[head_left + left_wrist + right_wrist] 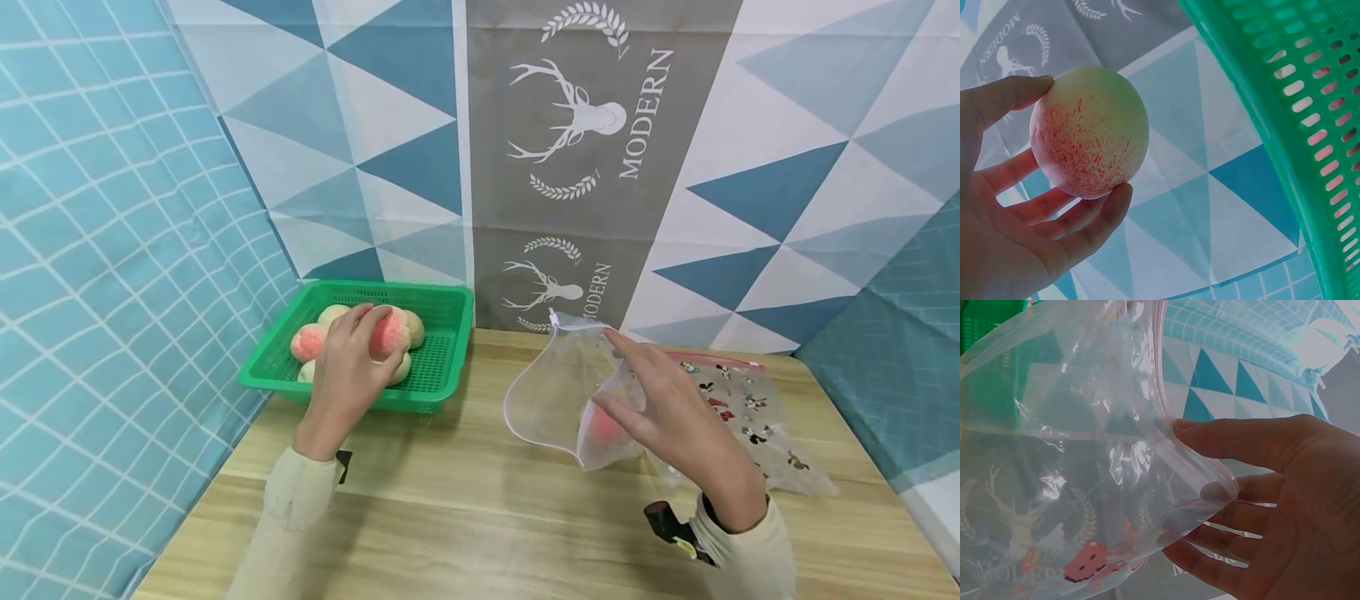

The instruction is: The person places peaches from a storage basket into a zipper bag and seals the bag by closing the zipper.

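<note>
Green perforated plastic basket [462, 342], shallow, sloped walls, left side of the pale wood-grain table [465, 517]. Holds a cluster of rounded pink and cream peaches [307, 342]. Left hand [348, 367] grasps a round pink-speckled peach [390, 333], thumb one side, fingers the other; head view puts it over the basket. Left wrist view: near-spherical, pale yellow-green blending into red flecks, so I'd expect it to slip if pinched off-centre. Grip across the widest part, keep force light, clear neighbours and rim before any sideways travel.

Right of centre: sheer white bag [551, 387], limp, pale piping, zip mouth, a pink rounded item [604, 425] showing through. Right hand [667, 408] grips its rim between thumb and fingers. Right wrist view shows glossy clear film with a pinkish rim there; can't tell if that's the same bag. Keep the mouth spread; material this soft probably folds in when slack.

Far right: flat clear plastic bag [750, 408], cartoon prints, red zip edge, partly behind the right hand.
</note>
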Demonstrator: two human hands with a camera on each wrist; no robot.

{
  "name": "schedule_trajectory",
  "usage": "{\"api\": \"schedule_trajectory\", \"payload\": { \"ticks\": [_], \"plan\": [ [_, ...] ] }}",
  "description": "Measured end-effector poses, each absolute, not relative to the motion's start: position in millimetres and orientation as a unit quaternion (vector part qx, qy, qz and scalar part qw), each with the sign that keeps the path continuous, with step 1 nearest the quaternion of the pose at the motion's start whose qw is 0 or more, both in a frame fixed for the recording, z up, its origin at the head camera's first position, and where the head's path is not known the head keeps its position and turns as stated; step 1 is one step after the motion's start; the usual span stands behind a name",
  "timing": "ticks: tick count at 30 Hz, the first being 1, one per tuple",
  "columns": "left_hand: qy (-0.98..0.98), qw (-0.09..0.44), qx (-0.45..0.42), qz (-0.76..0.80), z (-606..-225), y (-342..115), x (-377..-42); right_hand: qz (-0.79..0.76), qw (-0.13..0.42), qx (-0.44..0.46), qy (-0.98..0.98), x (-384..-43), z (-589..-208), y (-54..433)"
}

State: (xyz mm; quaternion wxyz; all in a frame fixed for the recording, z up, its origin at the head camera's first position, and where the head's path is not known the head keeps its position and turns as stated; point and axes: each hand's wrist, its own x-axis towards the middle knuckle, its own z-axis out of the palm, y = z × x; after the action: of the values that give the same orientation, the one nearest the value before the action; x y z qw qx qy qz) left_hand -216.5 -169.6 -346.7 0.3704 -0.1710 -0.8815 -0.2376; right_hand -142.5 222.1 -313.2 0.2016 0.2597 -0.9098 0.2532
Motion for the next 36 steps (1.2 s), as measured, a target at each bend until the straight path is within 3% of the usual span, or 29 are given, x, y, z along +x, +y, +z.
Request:
{"api": "schedule_trajectory", "payload": {
  "ticks": [36],
  "plan": [
    [-0.858, 0.369, -0.255, -0.249, -311, -122, -164, 0.257, 0.197, 0.249, -0.913, -144, -314, 224]
  ]
}}
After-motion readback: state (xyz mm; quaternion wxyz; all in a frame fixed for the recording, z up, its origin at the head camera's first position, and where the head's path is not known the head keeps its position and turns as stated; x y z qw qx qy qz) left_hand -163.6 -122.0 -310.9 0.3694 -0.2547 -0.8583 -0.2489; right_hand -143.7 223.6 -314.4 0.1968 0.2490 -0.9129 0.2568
